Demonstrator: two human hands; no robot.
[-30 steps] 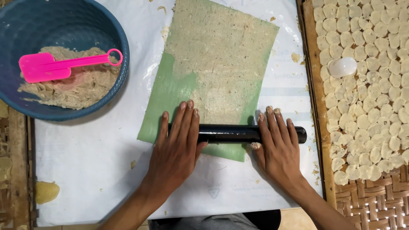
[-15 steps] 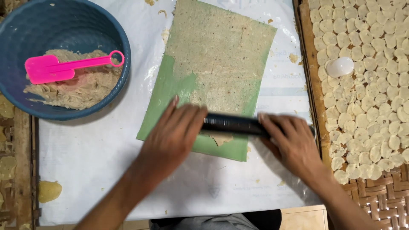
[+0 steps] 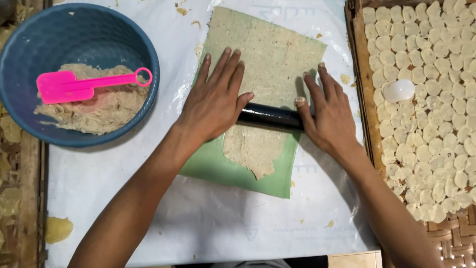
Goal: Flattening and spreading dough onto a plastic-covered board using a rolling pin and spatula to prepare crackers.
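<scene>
A black cylindrical roller (image 3: 270,117) lies across a thin sheet of beige dough (image 3: 267,59) spread on a green mat (image 3: 218,171). My left hand (image 3: 215,99) presses flat on the roller's left end, fingers spread forward over the dough. My right hand (image 3: 329,111) presses flat on its right end, fingers also stretched out. Below the roller a ragged tongue of dough (image 3: 250,154) ends on the bare green mat.
A blue bowl (image 3: 29,44) at the upper left holds crumbly dough (image 3: 99,111) and a pink spatula (image 3: 82,84). A woven tray (image 3: 362,84) on the right is covered with several small dough discs (image 3: 426,149) and a white round cutter (image 3: 399,91). White plastic sheeting (image 3: 213,223) covers the table.
Both hands have pushed the roller away from me, from the near end of the mat to about its middle, uncovering flattened dough behind it.
</scene>
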